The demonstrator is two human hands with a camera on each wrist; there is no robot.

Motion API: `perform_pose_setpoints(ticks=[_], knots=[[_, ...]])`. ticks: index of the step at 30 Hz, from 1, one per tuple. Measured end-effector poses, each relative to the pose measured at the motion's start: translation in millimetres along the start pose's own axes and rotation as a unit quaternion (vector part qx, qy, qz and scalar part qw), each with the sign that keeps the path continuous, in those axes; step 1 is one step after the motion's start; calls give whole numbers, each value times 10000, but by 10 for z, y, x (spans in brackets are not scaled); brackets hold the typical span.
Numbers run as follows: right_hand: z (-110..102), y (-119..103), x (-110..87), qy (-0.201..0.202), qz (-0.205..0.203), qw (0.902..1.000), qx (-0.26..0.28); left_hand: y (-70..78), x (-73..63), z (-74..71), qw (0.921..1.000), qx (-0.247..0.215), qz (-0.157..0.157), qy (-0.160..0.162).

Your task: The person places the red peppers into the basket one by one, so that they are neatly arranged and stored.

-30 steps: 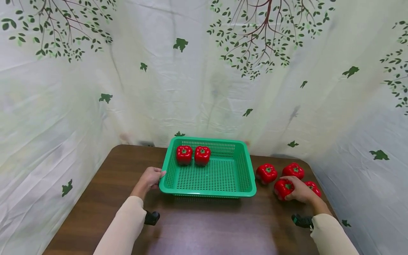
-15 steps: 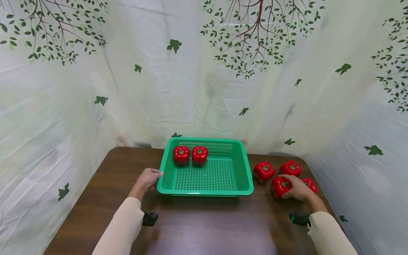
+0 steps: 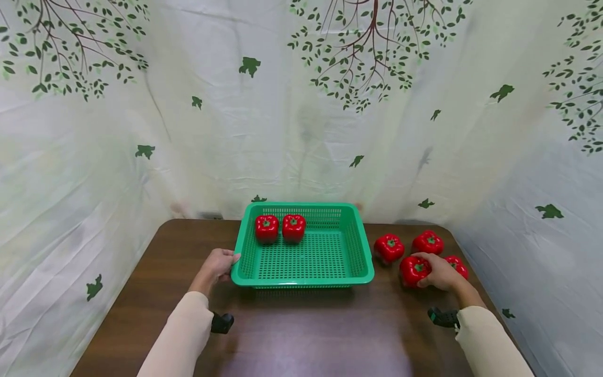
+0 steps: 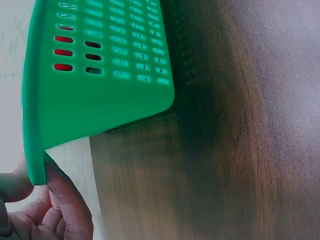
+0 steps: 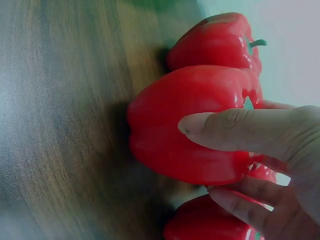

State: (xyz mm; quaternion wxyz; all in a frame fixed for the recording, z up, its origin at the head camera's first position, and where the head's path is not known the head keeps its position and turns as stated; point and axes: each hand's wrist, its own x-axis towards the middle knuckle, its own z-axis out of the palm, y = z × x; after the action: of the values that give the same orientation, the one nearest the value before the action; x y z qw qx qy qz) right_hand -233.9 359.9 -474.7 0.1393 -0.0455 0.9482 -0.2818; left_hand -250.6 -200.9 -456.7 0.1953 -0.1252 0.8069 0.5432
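My left hand (image 3: pixel 219 266) pinches the left rim of a green plastic basket (image 3: pixel 301 283); the left wrist view shows thumb and fingers on either side of that rim. Two red bell peppers, one (image 3: pixel 266 229) beside the other (image 3: pixel 293 228), stand at the back left inside the basket. On the right part of the table my right hand (image 3: pixel 439 272) grips a red bell pepper (image 5: pixel 185 130), thumb along its near side. Around it are more red bell peppers: one to the left (image 3: pixel 389 248), one behind (image 3: pixel 427 242) and one partly hidden by the hand (image 3: pixel 457 266).
The brown wooden table (image 3: pixel 311 330) reaches back to a pale curtain (image 3: pixel 306 131) printed with leaves and branches. More curtain hangs at both sides. A black wrist strap (image 3: pixel 443 317) sits below the right hand, another (image 3: pixel 222 323) below the left.
The whole scene shifts slightly left in the head view. Both hands keep their holds, and the basket and peppers show no clear movement on the table.
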Motion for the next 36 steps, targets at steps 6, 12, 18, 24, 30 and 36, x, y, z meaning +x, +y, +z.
perform_pose_setpoints(ticks=[6, 12, 18, 24, 30, 36], knots=[[37, -67, 9, -3, -100, 9999, 12, -24, -11, -55, 10000, -2, 32, -6], [4, -216, 23, 113, -169, 9998, 71, 6, -16, -100, 10000, 20, -13, -4], [-30, -357, 16, 180, -197, 9996, 14, -12, -25, -105, 10000, -6, -33, 49], [-54, -426, -68, 344, -234, 9991, 50, -21, -16, -48, 10000, -5, 68, -6], [-58, -502, -105, 445, -271, 9984, 231, -17, -6, -15, 10000, -24, 73, -34], [-72, -630, -109, 616, -460, 9963, 377, -12, 8, -15, 9999, -9, 101, -77]])
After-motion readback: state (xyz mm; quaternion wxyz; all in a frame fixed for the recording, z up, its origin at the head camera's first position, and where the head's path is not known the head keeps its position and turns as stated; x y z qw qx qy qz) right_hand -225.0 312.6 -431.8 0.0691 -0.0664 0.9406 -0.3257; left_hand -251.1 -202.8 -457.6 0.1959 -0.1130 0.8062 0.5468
